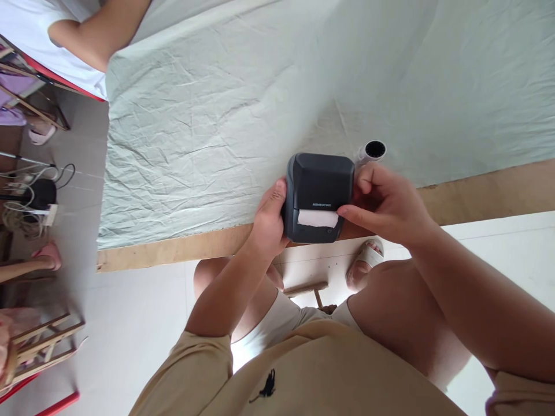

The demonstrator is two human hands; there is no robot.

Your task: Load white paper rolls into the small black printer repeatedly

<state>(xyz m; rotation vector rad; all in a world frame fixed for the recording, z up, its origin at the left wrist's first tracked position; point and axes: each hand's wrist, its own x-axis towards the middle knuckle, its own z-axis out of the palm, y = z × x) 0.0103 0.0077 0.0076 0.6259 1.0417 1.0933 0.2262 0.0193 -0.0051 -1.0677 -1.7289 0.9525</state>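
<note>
A dark grey label printer (pixel 323 182) is held at the table's near edge, with a strip of white label paper (pixel 318 218) showing at its front slot. My left hand (pixel 269 222) is closed around the printer's left side, thumb on the edge and the other fingers hidden beneath. On the opposite side, my right hand (pixel 385 202) has its fingers curled against the printer. Its thumb tip touches the front cover beside the right end of the paper. Just beyond my right hand lies a white cylindrical object (pixel 373 150) with a round black end, partly hidden by the hand.
A wrinkled pale green cloth (pixel 195 138) covers the wooden table (pixel 485 193). Another person's arm (pixel 104 32) rests at the far left corner. On the floor to the left are tangled cables (pixel 28 199) and a wooden stool (pixel 43 346). My legs are under the near edge.
</note>
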